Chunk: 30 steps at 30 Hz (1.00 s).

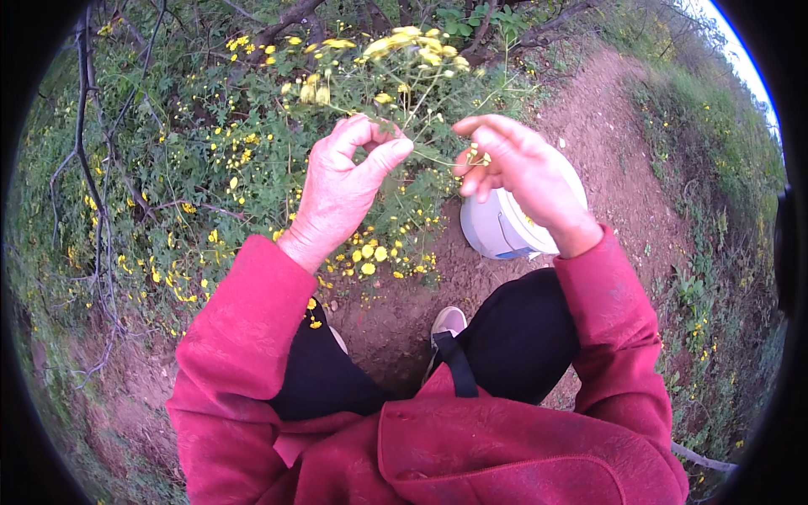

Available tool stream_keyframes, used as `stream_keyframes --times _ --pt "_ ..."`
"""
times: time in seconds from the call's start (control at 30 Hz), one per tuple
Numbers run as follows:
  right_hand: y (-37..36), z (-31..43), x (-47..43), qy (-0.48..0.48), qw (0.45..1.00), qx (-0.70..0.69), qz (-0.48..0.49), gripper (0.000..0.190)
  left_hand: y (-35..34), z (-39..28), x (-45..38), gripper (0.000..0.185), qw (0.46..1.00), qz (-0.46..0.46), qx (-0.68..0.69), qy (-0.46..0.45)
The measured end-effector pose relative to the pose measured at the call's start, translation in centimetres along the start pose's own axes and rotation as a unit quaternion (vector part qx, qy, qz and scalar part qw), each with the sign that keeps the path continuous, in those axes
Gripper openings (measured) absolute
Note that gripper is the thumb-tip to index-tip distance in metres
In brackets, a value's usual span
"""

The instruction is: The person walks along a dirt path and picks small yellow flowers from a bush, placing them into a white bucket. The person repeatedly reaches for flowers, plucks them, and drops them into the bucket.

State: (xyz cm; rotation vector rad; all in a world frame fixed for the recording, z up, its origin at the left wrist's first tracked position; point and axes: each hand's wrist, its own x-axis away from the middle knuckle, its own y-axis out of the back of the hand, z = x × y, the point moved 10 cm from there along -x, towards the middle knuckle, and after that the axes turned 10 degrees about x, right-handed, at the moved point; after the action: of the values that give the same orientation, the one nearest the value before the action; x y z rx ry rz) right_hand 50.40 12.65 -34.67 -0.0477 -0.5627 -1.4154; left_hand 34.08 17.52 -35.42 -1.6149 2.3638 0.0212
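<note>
Between the thumb and forefinger of my left hand (pixel 341 180) are the thin green stems of a flowering plant. Its yellow flower heads (pixel 410 47) spread above the hand, blurred. My right hand (pixel 527 170) is just to the right, with its fingers apart and slightly blurred. A side sprig with small yellow-green buds (pixel 478 156) crosses in front of the right fingers; whether they touch it I cannot tell. Below and partly behind the right hand stands a white plastic bucket (pixel 485 221). The hand hides much of its opening, though a bit of yellow shows inside.
Yellow-flowered plants (pixel 240 145) grow densely ahead and to the left. Bare dark branches (pixel 95 189) rise at the left, and thicker ones (pixel 555 25) cross at the top. A dirt path (pixel 612 120) runs up the right side. My shoe (pixel 449 320) rests on soil.
</note>
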Motion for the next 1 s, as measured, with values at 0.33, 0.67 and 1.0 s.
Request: stream_keyframes --times 0.33,0.67,1.0 --pt "-0.1 1.1 1.1 0.107 0.993 -0.057 0.005 0.013 -1.5 1.9 0.9 0.014 0.986 0.032 0.1 0.128" --pt "1.4 1.0 1.5 0.068 0.995 -0.068 -0.022 0.016 -1.5 2.0 1.2 0.015 0.989 0.054 0.077 0.115" --pt "2.7 0.7 1.2 0.078 0.993 -0.081 -0.028 0.017 -1.6 0.7 0.9 0.013 0.991 0.077 0.091 0.065"
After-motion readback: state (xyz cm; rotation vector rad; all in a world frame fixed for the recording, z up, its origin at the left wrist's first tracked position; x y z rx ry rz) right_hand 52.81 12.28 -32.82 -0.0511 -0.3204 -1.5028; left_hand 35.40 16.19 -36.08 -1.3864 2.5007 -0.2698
